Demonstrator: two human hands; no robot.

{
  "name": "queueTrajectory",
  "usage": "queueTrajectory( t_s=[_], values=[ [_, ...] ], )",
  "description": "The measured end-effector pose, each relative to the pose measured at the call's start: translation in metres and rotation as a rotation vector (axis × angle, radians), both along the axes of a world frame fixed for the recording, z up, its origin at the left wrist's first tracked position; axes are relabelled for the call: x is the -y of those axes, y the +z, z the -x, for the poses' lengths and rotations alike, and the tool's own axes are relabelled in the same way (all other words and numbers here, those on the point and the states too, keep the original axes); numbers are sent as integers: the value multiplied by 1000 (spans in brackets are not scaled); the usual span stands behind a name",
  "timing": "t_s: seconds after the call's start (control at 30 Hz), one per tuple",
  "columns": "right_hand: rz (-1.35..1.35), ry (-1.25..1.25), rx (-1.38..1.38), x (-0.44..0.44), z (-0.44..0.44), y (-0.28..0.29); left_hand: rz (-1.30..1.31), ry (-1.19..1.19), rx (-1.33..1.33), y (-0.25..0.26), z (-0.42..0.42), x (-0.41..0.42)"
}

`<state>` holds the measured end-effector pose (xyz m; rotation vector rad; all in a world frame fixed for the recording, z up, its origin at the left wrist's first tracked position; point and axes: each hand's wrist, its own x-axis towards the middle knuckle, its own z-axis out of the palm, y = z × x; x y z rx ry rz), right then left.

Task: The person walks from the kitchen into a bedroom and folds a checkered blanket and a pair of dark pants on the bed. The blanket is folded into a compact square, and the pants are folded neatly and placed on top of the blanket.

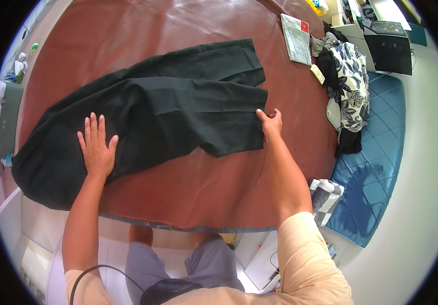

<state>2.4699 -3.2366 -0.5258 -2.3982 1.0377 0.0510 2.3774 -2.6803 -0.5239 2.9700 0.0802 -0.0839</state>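
A pair of black trousers point(158, 110) lies spread across a reddish-brown, leather-like bed surface point(188, 190). The waist end is on the left and the two legs run to the right, one partly over the other. My left hand point(99, 146) rests flat on the upper part, fingers apart, holding nothing. At the hem of the nearer leg is my right hand point(271, 124), its thumb on the fabric edge. Its other fingers are curled and partly hidden, so a grip on the hem cannot be confirmed. Creases cross the nearer leg.
A flat plastic-wrapped package point(296, 40) and a small cream-coloured object point(318, 74) lie at the far right. Beside them, floral cloth point(352, 87) is heaped with dark garments. A blue quilted pad point(385, 114) and checkered cloth point(324, 200) sit at the right edge.
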Motion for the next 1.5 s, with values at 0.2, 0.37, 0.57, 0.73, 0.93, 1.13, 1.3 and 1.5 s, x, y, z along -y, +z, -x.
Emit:
queueTrajectory(
  t_s=[0.2, 0.37, 0.57, 0.73, 0.93, 1.13, 1.3, 1.5],
  values=[
    [-2, 188, -167, 8, -12, -17, -12, -19, 0, -4, 3, -2],
    [-178, 353, 207, 15, -39, 9, -18, -6, 9, -2, 0, 1],
    [-285, 603, 453, 20, -145, 77, -71, 68, 16, 1, 8, 2],
    [-581, 623, 579, -1, -214, 113, -49, 89, 29, 12, 11, 5],
    [-485, 529, 347, -17, -244, 54, -2, 108, -21, 14, 12, 11],
    [-407, 397, -217, 6, -190, 4, 169, 6, 277, 24, -42, 3],
    [-428, 377, -227, 6, -171, -8, 213, -175, 267, 17, -143, -4],
    [-407, 463, -64, 25, -181, -31, 162, -350, 175, 23, -167, -3]
  ],
)
